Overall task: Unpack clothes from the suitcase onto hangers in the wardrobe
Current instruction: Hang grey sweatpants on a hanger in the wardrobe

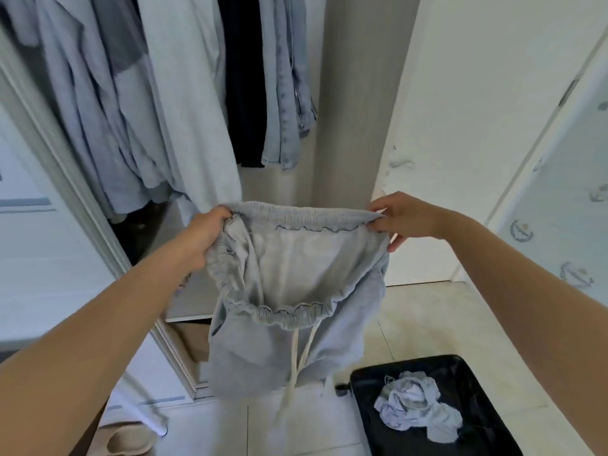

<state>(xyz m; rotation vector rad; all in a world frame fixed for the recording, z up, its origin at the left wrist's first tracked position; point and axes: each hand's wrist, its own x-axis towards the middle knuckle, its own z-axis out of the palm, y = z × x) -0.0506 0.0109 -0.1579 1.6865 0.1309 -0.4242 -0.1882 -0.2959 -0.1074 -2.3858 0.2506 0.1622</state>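
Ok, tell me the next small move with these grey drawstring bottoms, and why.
Probably bring the hands together so the waistband closes flat. The left hand and right hand grip opposite sides of the grey drawstring bottoms, holding them open, and neither holds a hanger; flattening would let one hand take over and free the other.

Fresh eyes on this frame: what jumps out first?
The grey sweatpants held up at centre, waistband stretched between the left hand and the right hand, drawstring dangling. Behind them, clothes hang in the open wardrobe; at lower right a black suitcase lies open on the floor with a crumpled pale garment in it.
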